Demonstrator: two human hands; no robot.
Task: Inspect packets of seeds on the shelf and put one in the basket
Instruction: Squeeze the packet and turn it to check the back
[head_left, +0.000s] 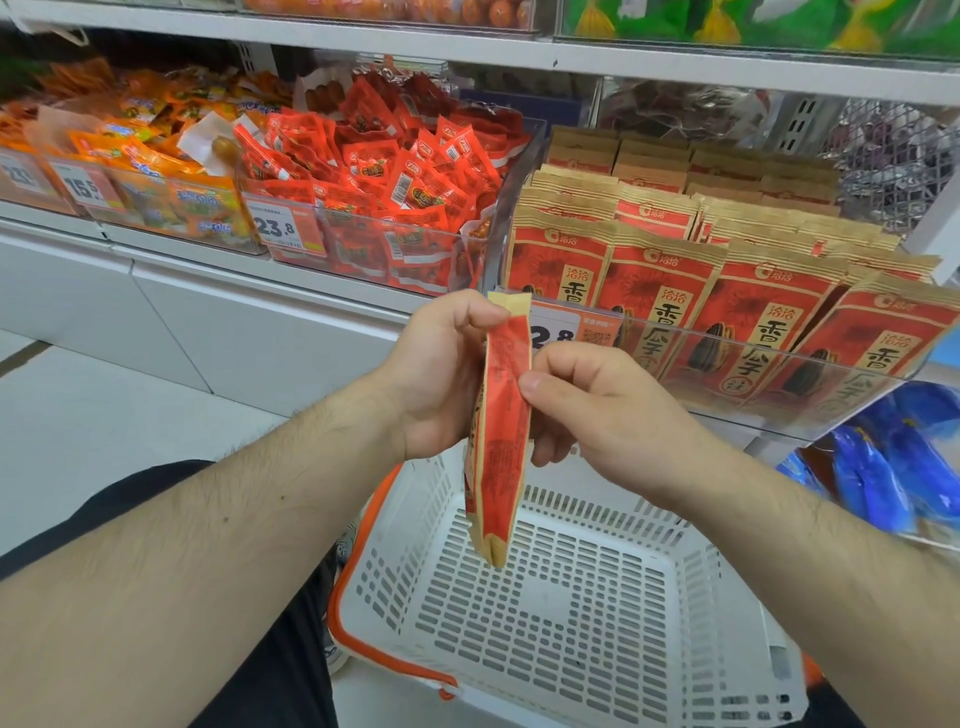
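Inspection under way: left hand (441, 374) and right hand (597, 410) both pinch the red-and-tan paper seed packet (501, 436) edge-on above the white slotted plastic basket (545, 613), so next comes lowering it in.

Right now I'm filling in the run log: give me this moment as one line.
stage: inspecting | seed packet: held edge-on over basket | left hand: pinches top | right hand: grips side | basket: no packet inside

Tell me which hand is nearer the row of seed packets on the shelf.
Right. The right hand grips the held packet just in front of the shelf packets; the left hand pinches the packet's top, farther left of them.
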